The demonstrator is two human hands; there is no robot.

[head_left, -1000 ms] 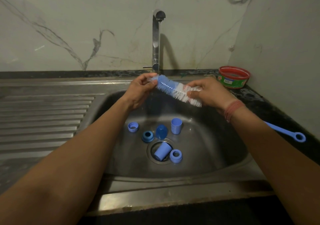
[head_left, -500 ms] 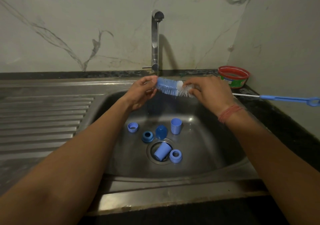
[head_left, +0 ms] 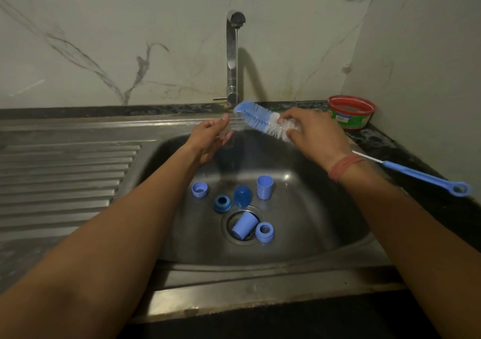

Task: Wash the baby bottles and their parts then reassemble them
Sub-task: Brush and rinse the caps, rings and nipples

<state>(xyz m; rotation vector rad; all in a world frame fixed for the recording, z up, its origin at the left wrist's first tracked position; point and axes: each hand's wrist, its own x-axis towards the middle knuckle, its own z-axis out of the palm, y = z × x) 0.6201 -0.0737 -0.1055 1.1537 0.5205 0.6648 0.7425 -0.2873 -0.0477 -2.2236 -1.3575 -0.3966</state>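
A person's right hand (head_left: 312,133) grips the blue-and-white bristled bottle brush (head_left: 263,122) under the chrome tap (head_left: 232,57), its blue handle (head_left: 421,174) trailing toward 4 o'clock. The left hand (head_left: 210,136), at the brush's 9 o'clock, appears to pinch a small clear part; what it is cannot be told. Six blue plastic bottle parts (head_left: 265,187) lie in the steel sink basin (head_left: 325,221); the tipped cup (head_left: 243,225) over the drain could block drainage.

— The bottle brush (head_left: 263,122): blue bristles at the tip, white near the fingers, blue handle (head_left: 426,177).

— And in the steel-grey sink (head_left: 325,224)?

— 6 blue pieces; the cap (head_left: 242,196) and one ring (head_left: 222,203) are darker blue. Red-rimmed green tub (head_left: 351,116), white wall (head_left: 104,39) with grey marble veins, reddish wrist threads (head_left: 343,166).
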